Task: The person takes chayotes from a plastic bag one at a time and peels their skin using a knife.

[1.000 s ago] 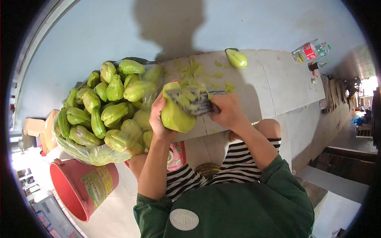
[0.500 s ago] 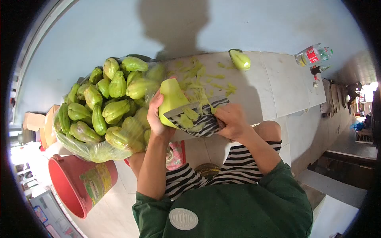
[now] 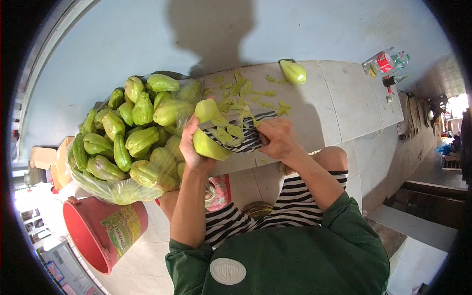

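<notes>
My left hand (image 3: 192, 148) is wrapped round the side of a pale green, mostly peeled chayote (image 3: 209, 145). My right hand (image 3: 279, 139) is closed on the handle of a broad knife (image 3: 250, 137), whose shiny blade mirrors striped cloth. The blade lies against the chayote's right side, and strips of green peel (image 3: 235, 132) cling to it. Just beyond, loose peelings (image 3: 241, 88) are scattered on the tiled ledge (image 3: 339, 108). Another pale green chayote (image 3: 294, 72) rests near the wall.
A clear plastic bag (image 3: 123, 193) heaped with unpeeled chayotes (image 3: 142, 140) stands at left. Below it a red bucket (image 3: 86, 231) lies tilted. Plastic bottles (image 3: 384, 63) and a dark bottle (image 3: 391, 80) are at the ledge's far right. Cardboard boxes (image 3: 44, 157) sit at far left.
The knife blade has shifted up and left across the chayote, and the chayote has tilted in my left hand. My right hand has moved slightly left and up with the knife.
</notes>
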The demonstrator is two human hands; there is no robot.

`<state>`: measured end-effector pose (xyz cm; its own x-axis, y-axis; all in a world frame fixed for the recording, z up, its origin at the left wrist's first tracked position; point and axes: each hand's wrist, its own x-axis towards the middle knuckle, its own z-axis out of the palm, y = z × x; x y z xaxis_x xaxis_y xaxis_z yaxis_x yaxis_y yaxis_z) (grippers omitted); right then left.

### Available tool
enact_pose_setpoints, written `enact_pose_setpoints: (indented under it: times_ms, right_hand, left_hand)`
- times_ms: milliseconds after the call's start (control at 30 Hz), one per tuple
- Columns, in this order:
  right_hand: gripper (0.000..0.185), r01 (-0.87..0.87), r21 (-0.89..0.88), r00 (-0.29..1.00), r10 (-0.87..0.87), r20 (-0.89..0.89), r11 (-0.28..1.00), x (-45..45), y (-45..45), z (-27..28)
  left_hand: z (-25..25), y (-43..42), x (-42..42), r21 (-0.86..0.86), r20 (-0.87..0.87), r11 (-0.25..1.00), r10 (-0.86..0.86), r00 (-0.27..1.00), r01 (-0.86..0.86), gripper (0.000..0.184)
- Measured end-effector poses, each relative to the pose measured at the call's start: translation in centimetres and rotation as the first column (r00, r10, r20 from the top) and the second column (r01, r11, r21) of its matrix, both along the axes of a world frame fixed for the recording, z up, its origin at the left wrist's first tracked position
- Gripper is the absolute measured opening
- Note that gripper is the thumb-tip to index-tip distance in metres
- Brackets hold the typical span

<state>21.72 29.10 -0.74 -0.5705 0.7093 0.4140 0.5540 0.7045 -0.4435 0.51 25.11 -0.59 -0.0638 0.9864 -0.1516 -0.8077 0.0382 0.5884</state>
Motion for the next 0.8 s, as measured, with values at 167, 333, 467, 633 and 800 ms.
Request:
enact_pose_setpoints:
  times_ms: [167,333,467,633,800]
  right_hand:
    - [0.022,-0.006,0.005,1.000,0.006,-0.003,1.000,0.0,0.1,-0.3]
    - [0.028,0.083,-0.063,0.994,-0.087,-0.068,0.995,-0.2,1.3,-2.2]
    - [0.024,0.136,-0.124,0.988,-0.144,-0.063,0.983,-0.4,1.2,-1.5]
    - [0.018,0.195,-0.492,0.907,-0.347,-0.239,0.848,-0.5,1.2,-2.4]
    - [0.019,0.213,-0.669,0.839,-0.484,-0.248,0.713,-0.5,1.1,-2.3]
  left_hand:
    - [-0.4,0.0,-0.1,-0.001,0.021,1.000,-0.007,1.000,0.007,0.061]
    - [-0.2,-0.7,0.3,-0.056,-0.028,0.998,-0.028,0.999,0.026,0.062]
    - [0.3,-0.6,0.7,-0.053,-0.022,0.994,-0.093,0.995,0.092,0.061]
    - [0.8,0.4,-0.1,-0.079,0.134,0.997,0.039,0.990,-0.028,0.054]
    - [-0.4,0.8,-1.2,-0.178,0.298,0.982,0.122,0.947,-0.070,0.049]
